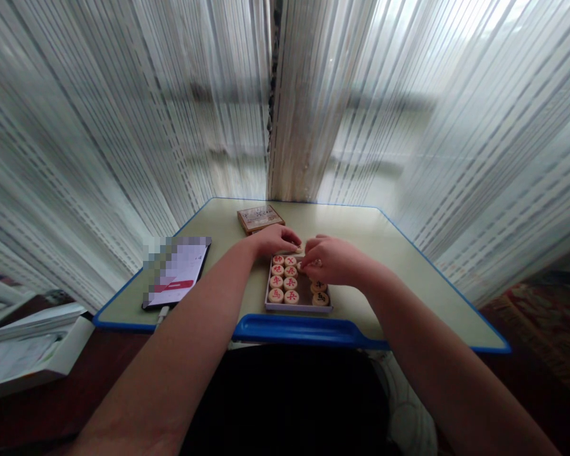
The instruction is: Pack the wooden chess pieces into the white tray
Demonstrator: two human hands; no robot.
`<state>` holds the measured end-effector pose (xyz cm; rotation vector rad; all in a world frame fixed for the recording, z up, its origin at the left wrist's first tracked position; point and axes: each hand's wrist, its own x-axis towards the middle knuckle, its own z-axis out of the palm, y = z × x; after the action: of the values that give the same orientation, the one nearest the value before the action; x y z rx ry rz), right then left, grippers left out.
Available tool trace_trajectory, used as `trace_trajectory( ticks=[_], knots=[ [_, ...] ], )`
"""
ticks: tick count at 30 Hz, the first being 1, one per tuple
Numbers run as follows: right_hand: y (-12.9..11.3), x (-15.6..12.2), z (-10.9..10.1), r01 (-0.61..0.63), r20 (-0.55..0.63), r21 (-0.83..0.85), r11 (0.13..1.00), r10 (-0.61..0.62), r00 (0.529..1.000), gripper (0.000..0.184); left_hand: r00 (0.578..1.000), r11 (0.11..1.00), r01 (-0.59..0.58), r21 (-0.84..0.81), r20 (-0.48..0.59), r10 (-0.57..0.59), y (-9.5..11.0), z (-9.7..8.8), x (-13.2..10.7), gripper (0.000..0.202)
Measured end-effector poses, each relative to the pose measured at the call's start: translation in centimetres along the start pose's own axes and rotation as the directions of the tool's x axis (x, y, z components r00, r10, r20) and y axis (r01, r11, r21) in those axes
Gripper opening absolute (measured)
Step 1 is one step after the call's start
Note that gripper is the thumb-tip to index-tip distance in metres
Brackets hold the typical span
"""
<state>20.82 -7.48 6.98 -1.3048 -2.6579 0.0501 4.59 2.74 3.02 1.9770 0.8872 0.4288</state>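
Observation:
An open shallow box holds round wooden Chinese chess pieces in columns. Red-marked pieces fill two columns on its left side, and dark-marked pieces lie along its right side. Between them, part of the box floor shows. My left hand is over the far edge of the box, thumb and fingers closed on a Chinese chess piece. My right hand reaches over the box's right side. Its fingertips pinch another Chinese chess piece beside the red columns. The hand hides some pieces under it.
A brown box lid with a printed top lies behind my left hand. To the left, a phone with a white cable plugged in rests on the blue-edged table. A blue tray lines the near edge. Striped curtains hang behind.

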Motion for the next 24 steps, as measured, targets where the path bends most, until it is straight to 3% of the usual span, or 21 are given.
trace_trajectory(
  ticks=[6, 19, 24],
  knots=[
    [0.0, 0.0, 0.1, 0.087, -0.004, 0.034, 0.996, -0.087, 0.996, 0.021, 1.000, 1.000, 0.009, 0.030, 0.000, -0.009, 0.3, 0.0, -0.2, 0.033],
    [0.2, 0.0, 0.2, 0.118, 0.009, 0.027, 0.993, -0.118, 0.993, 0.018, 1.000, 1.000, -0.005, 0.024, -0.006, 0.005, -0.4, -0.1, 0.3, 0.034],
    [0.6, 0.0, 0.0, 0.088, -0.072, 0.033, 0.996, -0.085, 0.994, 0.018, 0.999, 0.999, -0.042, -0.024, 0.004, 0.042, -1.3, -0.1, 1.0, 0.031]
  ],
)
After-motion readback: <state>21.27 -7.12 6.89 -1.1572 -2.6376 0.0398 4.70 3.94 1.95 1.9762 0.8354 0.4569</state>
